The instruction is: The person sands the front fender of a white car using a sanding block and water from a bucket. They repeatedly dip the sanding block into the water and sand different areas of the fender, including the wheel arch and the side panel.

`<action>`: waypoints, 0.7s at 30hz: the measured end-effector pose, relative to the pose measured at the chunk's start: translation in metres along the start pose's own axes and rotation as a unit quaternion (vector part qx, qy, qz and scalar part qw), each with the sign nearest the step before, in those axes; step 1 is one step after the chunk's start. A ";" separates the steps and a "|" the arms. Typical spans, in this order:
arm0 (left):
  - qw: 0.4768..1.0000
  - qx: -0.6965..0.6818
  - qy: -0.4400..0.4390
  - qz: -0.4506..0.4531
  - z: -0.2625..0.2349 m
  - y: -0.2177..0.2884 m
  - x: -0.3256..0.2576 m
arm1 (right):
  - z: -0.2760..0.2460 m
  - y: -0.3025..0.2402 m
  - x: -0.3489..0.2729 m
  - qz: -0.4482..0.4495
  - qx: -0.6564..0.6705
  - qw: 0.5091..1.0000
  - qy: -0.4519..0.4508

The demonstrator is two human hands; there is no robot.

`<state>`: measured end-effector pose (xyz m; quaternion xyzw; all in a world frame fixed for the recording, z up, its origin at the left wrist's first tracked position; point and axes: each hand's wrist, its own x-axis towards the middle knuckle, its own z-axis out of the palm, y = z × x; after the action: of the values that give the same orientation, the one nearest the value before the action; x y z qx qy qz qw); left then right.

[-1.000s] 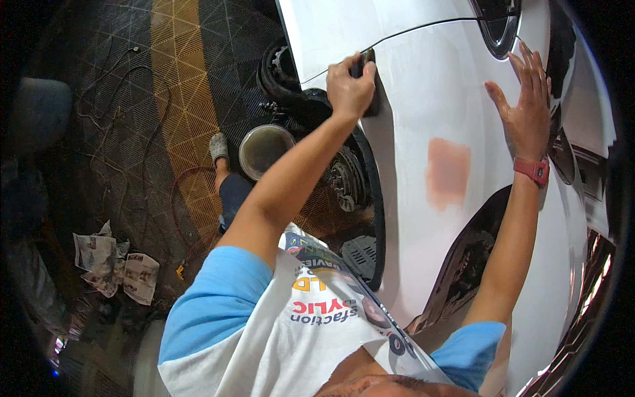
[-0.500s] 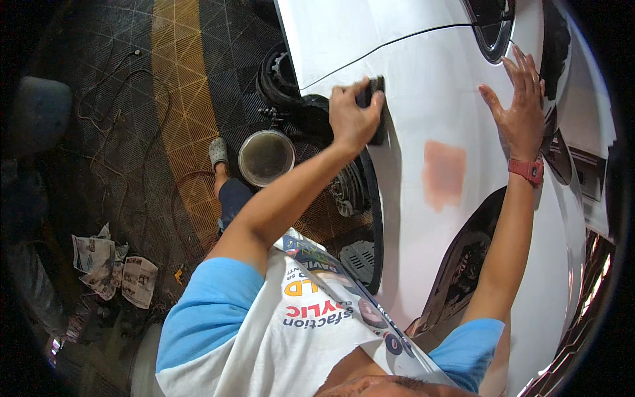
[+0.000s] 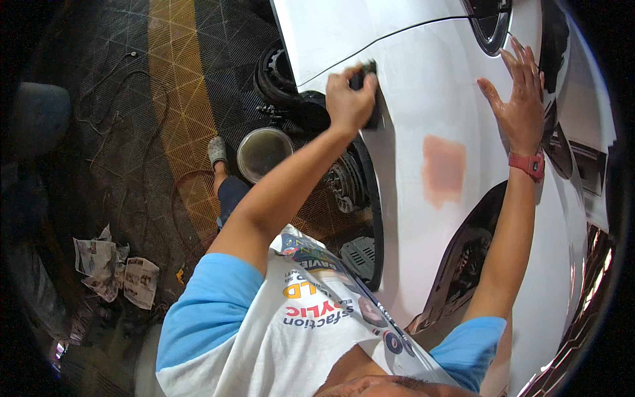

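Observation:
My left hand point(image 3: 350, 99) grips a black sanding block point(image 3: 373, 119) and presses it to the edge of the white car panel point(image 3: 403, 106), just above the wheel opening. The fingers curl over the block's far end, with the thumb on its right side. Farther right, my right hand point(image 3: 521, 109) lies spread on the white bodywork below the lamp, holding nothing; a red watch point(image 3: 527, 165) sits on that wrist. Between my arms a pinkish-orange patch point(image 3: 444, 171) marks the panel.
A round tub of murky liquid point(image 3: 264, 155) stands on the floor left of the wheel opening, close to my foot point(image 3: 218, 153). Crumpled newspaper point(image 3: 140, 281) and thin cables point(image 3: 142, 73) lie on the dark tiles. A wheel hub point(image 3: 347, 185) is exposed under the panel.
My left hand has slid the block slightly forward and left along the panel edge. The right hand keeps its place on the bodywork.

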<state>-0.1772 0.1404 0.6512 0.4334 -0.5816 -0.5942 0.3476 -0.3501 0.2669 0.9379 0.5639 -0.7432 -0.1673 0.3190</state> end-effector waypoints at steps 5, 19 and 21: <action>0.997 0.001 -0.045 -0.055 0.000 0.003 0.015 | -0.004 -0.002 0.001 0.007 -0.001 1.000 -0.012; 0.995 0.008 -0.029 0.091 -0.012 0.005 -0.033 | -0.003 -0.001 -0.004 0.009 -0.008 1.000 -0.007; 0.998 0.006 -0.042 0.038 -0.012 -0.001 -0.013 | -0.005 -0.002 -0.001 0.008 -0.002 1.000 -0.006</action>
<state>-0.1616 0.1474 0.6522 0.3879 -0.6153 -0.5948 0.3424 -0.3452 0.2674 0.9405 0.5563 -0.7490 -0.1699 0.3172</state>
